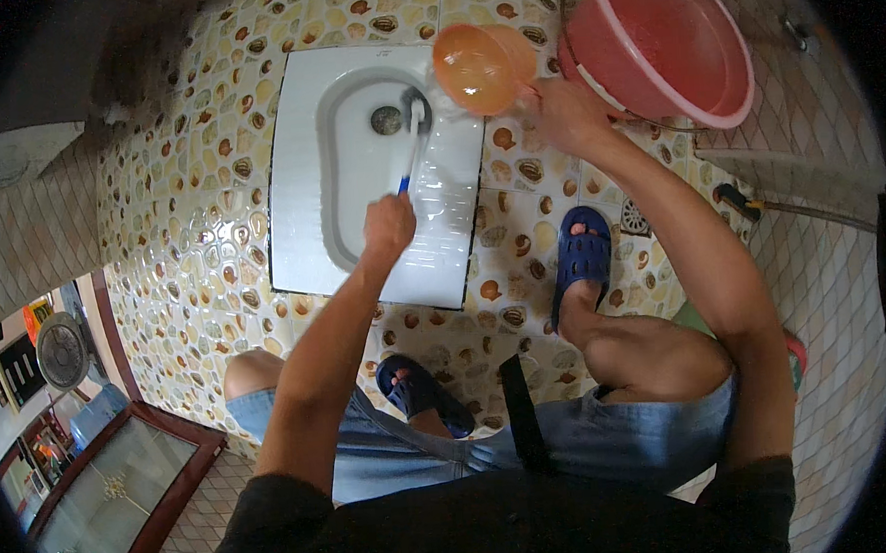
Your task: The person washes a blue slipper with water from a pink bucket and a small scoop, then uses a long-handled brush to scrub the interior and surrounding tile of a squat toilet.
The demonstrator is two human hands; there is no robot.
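My left hand (389,225) is closed around the blue grip of a white-stemmed toilet brush (412,139). The dark bristle head rests inside the bowl of a white squat toilet (298,171), beside its round drain hole. My right hand (571,118) holds an orange plastic dipper (486,65) by its handle, tilted over the toilet's far right corner. Water runs from the dipper onto the white ceramic. A pink plastic bucket (611,50) stands just beyond my right hand.
A floor drain grate (634,216) lies right of my blue slipper (583,250). A long-handled brush (740,201) leans by the tiled right wall. Shell-patterned tiles (214,213) look wet at left. A brown-framed glass door (127,481) and an electric fan (64,350) are at lower left.
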